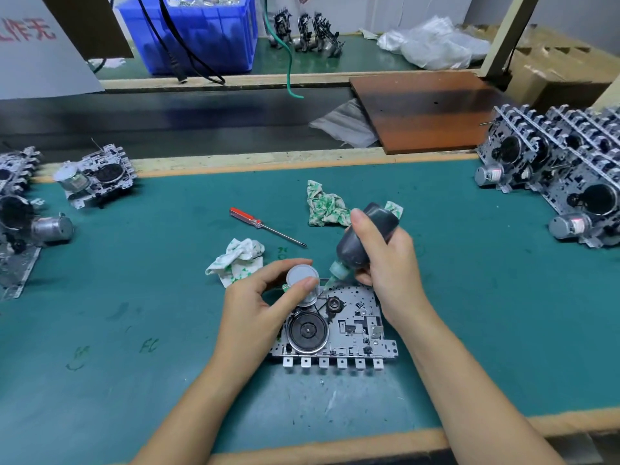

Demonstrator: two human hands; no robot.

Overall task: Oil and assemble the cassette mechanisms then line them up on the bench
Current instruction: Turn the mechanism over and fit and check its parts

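A silver cassette mechanism (352, 330) lies flat on the green bench mat (134, 313), with a black flywheel (307, 331) at its left. My left hand (258, 307) grips the mechanism's round silver motor (303, 276) between thumb and fingers. My right hand (385, 260) holds a dark oil bottle (365, 236) tipped downward. Its green nozzle (333, 275) points at the mechanism's top edge, just right of the motor.
A red-handled screwdriver (265, 226) and two crumpled green-white rags (327, 206) (236, 260) lie behind the mechanism. Mechanisms stand in rows at the right (563, 176) and sit at the left (97, 176). A blue bin (201, 31) and brown board (426, 109) are beyond.
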